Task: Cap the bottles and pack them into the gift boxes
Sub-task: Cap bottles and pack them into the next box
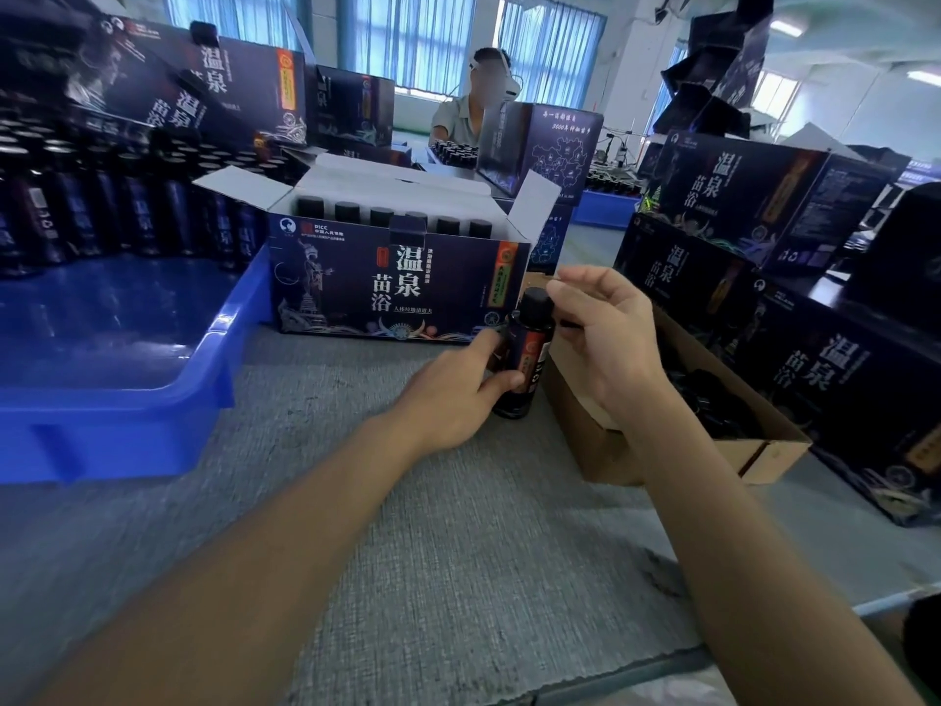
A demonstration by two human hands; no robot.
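A dark bottle (529,349) with a black cap (535,301) stands on the grey table mat, just right of the open gift box (387,282). My left hand (458,389) grips the bottle's body from the left. My right hand (606,328) is at the cap, thumb and forefinger touching its right side, the other fingers curled. A row of several capped bottles (392,216) stands inside the open box, whose white flaps are folded out. A brown carton (636,450) to the right holds loose black caps (713,400).
A blue plastic tray (127,369) on the left carries several uncapped dark bottles (102,211) at its far end. Closed gift boxes (764,211) are stacked at right and back left. Another person (468,109) sits across the table. Bare grey mat (433,527) lies in front.
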